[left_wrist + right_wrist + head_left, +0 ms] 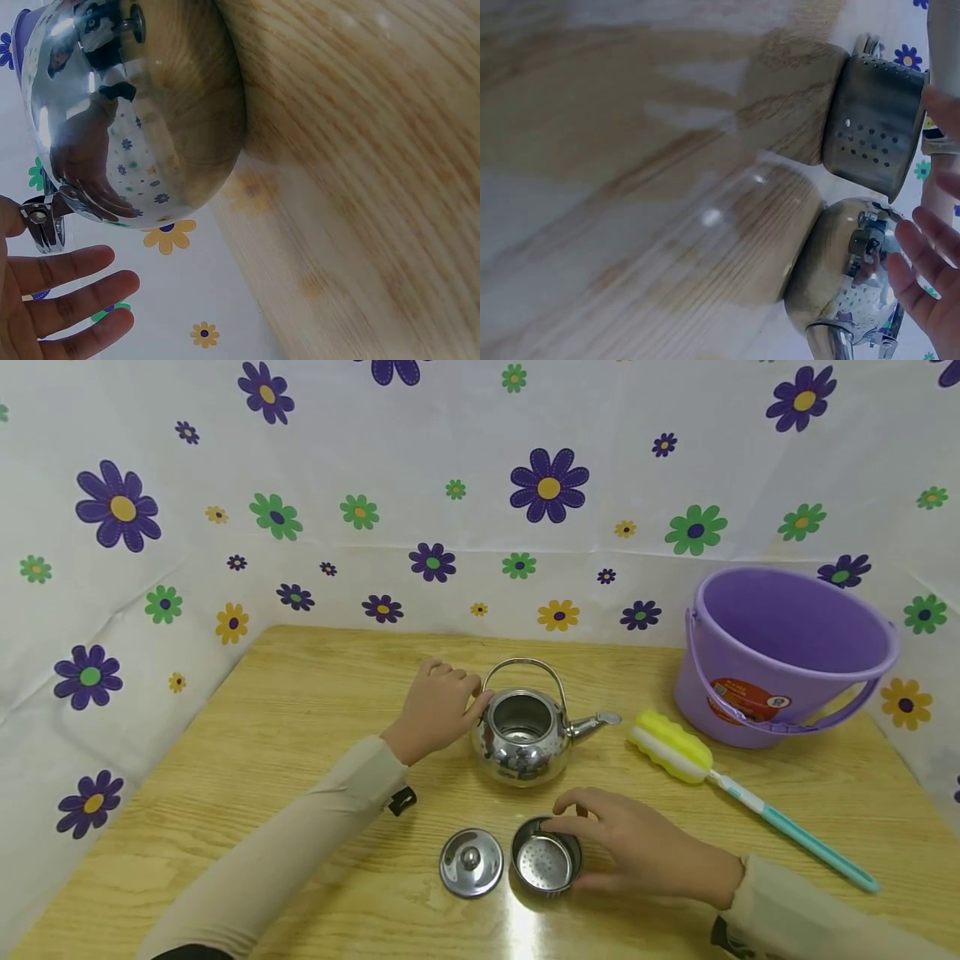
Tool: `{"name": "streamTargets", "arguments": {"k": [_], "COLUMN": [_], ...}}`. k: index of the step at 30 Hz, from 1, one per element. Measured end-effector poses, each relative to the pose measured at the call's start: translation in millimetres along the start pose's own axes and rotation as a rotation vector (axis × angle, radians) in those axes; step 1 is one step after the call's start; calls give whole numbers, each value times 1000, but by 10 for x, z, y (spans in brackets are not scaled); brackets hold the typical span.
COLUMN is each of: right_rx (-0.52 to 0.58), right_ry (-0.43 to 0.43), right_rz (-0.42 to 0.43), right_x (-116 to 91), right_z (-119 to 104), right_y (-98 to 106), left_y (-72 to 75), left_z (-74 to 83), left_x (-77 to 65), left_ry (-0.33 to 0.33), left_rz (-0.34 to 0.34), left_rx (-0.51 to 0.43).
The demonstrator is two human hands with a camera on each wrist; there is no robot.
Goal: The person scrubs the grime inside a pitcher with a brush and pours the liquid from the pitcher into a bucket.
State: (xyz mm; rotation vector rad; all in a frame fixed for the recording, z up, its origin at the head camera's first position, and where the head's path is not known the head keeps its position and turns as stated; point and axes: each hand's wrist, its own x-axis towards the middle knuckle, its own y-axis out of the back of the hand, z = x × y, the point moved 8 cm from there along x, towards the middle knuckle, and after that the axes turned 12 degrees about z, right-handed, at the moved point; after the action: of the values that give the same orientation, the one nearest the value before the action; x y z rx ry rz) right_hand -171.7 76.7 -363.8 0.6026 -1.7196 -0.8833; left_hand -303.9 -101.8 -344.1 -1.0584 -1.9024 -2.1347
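Observation:
A shiny steel teapot [521, 743] stands on the table with its lid off, handle raised and spout pointing right. My left hand [441, 710] is at its left side, thumb by the handle's hinge [45, 217], with the visible fingers extended. Nearer to me sits a perforated steel strainer [545, 864]. My right hand [630, 843] reaches over its right side, fingertips and thumb right at the rim, other fingers loose and spread. Left of the strainer lies the round teapot lid [471, 862], knob up.
A purple bucket [727, 668] with its handle down stands at the back right. In front of it lies a yellow-and-white sponge brush [675, 747] with a turquoise handle. A flower-printed sheet [420, 468] hangs behind the wooden table [315, 693].

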Motion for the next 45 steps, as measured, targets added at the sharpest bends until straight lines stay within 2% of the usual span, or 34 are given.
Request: {"name": "streamTargets", "arguments": {"k": [6, 11, 15, 21, 28, 35, 45], "right_rx": [14, 89, 149, 176, 185, 211, 210], "right_ry": [-137, -263, -329, -335, -341, -346, -400], "right_rz": [-116, -223, -274, -273, -265, -251, -204], "right_x": [-30, -68, -81, -84, -88, -93, -78], "right_z": [117, 211, 258, 286, 303, 302, 360], "right_y": [-136, -277, -358, -428, -459, -460, -363], "left_y": [-2, -2, -16, -28, -26, -47, -23], "left_z": [7, -1, -8, 1, 37, 50, 85], "left_x": [2, 1, -6, -9, -39, -69, -95], "left_ry": [-6, -7, -3, -14, -75, -79, -120], "left_rz": [-8, 1, -8, -31, -1, -15, 43], "left_rx": [-11, -9, -12, 10, 40, 71, 146]}}
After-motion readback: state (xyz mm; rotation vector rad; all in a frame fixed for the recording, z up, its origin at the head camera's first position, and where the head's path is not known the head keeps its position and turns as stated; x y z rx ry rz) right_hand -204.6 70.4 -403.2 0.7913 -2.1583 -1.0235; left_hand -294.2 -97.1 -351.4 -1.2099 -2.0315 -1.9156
